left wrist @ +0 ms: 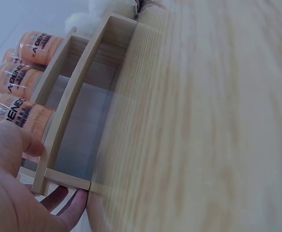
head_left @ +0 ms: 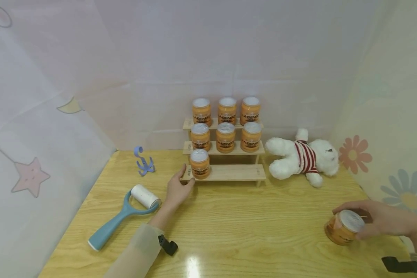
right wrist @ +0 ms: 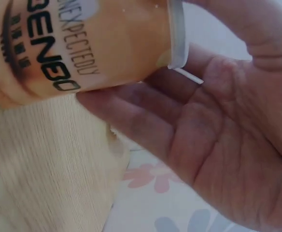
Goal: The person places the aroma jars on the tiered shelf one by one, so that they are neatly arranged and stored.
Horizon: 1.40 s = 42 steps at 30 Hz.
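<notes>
At the left end of a three-tier wooden display rack [head_left: 234, 173], my left hand [head_left: 178, 190] holds the lowest tier. In the left wrist view, its thumb lies by the plank's front edge beside an orange-labelled jar [left wrist: 22, 113], while the fingers curl behind the end leg [left wrist: 67, 178]. That jar stands alone at the left of the lowest tier. Over at the table's right side, my right hand [head_left: 385, 219] grips another orange jar [head_left: 341, 231] with a pale lid, tilted. Fingers and thumb wrap it near the lid in the right wrist view.
Three like jars [head_left: 226, 139] line the middle tier and three more [head_left: 227, 111] the top. A white plush bear [head_left: 288, 158] in a striped shirt lies right of the rack. To the left are a blue-handled lint roller [head_left: 116, 222] and a purple hook [head_left: 144, 164]. Printed cloth surrounds the table.
</notes>
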Motion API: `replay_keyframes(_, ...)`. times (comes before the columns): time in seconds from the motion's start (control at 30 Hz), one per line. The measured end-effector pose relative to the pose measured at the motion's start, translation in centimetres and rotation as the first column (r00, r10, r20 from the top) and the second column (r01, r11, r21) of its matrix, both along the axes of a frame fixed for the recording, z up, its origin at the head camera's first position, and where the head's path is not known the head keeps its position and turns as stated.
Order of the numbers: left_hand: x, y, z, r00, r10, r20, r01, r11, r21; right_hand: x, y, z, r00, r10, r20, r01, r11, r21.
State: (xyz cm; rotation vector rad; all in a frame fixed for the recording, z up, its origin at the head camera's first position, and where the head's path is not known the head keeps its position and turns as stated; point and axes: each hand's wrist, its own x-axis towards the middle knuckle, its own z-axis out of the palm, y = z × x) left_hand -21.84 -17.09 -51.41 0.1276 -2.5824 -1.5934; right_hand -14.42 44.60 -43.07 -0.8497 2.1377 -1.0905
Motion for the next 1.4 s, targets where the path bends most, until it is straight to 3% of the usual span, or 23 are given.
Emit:
replay_keyframes(0.1,0.0,-0.1,0.1,1.0,0.006,-0.001,-0.006,1.0,-0.006,-0.3,-0.6,-0.1,0.992,-0.011,-0.124,0.012,1.0,0.01)
replay_keyframes(0.27,0.0,-0.1,0.2,1.0,0.007,-0.005,-0.007,1.0,-0.018,-1.3,-2.3,0.8,0.956,-0.043,-0.292,0.05,0.999,0.016)
replay_keyframes(0.37,0.0,-0.1,0.2,1.0,0.007,-0.005,-0.007,1.0,-0.016,-1.8,-3.7,1.6,0.916,-0.084,-0.391,0.096,0.995,0.011)
replay_keyframes(0.53,-0.1,0.0,0.1,1.0,0.012,-0.001,-0.012,0.999,-0.03,-2.6,-6.5,2.6,0.832,-0.149,-0.534,0.181,0.984,0.007)
replay_keyframes(0.87,-0.1,-0.1,0.1,1.0,0.012,0.0,-0.012,0.999,-0.05,-4.4,-10.9,2.7,0.721,-0.206,-0.662,0.2,0.976,-0.086)
replay_keyframes(1.03,0.1,-0.1,0.1,1.0,0.009,-0.005,-0.01,0.999,-0.048,-4.8,-12.5,2.1,0.695,-0.256,-0.672,0.268,0.96,-0.088)
replay_keyframes(1.4,0.2,-0.1,0.3,1.0,0.003,-0.018,-0.003,0.999,-0.032,-5.4,-15.3,2.0,0.698,-0.308,-0.647,0.322,0.941,-0.101)
